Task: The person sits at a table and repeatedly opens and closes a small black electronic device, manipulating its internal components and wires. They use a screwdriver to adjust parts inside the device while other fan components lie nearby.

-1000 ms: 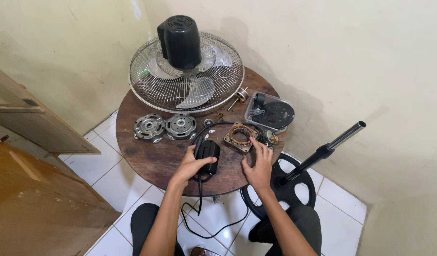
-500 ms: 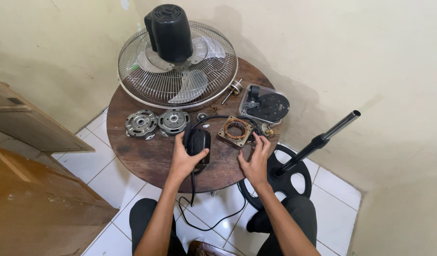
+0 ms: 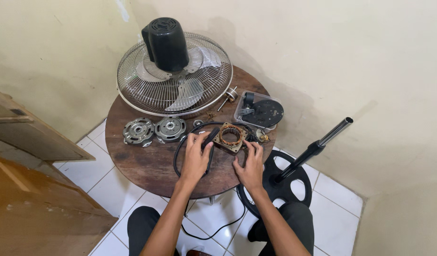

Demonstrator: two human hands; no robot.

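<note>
Starting at the left, a wooden door leans by the cream wall above white floor tiles. On the round wooden table lie two metal motor covers and a fan cage. The left hand grips a black cable part; the right hand rests open beside the square motor coil. A fan stand sits rightmost.

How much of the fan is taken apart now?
Done: two metal motor covers lie loose on the round table. In hand: the left hand rests on a black plug part, the right hand beside the copper-wound stator. Left: the fan cage looks whole.
</note>
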